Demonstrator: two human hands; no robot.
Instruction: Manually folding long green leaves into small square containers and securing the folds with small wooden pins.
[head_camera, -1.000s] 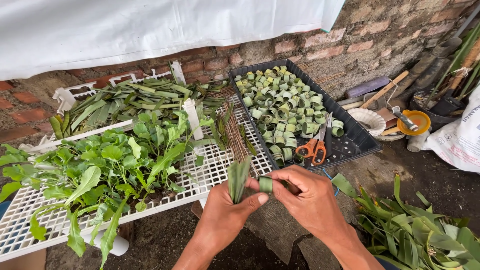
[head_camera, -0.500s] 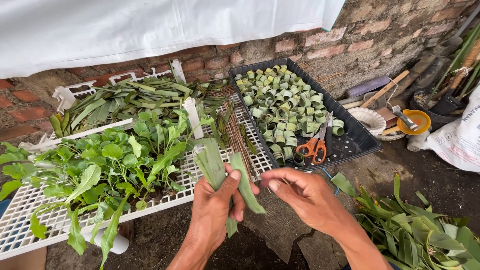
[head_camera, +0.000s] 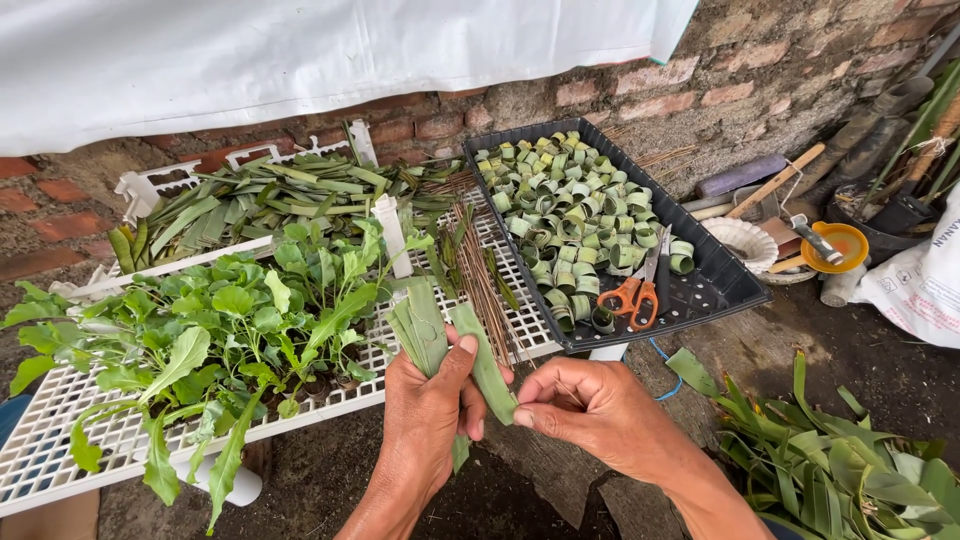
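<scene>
pinching one leaf strip off the bunch gripped in the left hand, the right hand is doing best drawing it cleanly away toward the black tray.

brick wall | white sheet above | dirt floor

rolled leaf ring gone, right hand now pinching a flat leaf strip

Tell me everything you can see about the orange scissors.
The scissors have orange plastic handles with two finger loops and grey metal blades. They are shut and lie flat in the black tray, near its front edge. The blades point away toward the wall, among the green leaf rings. No hand touches them.
</scene>
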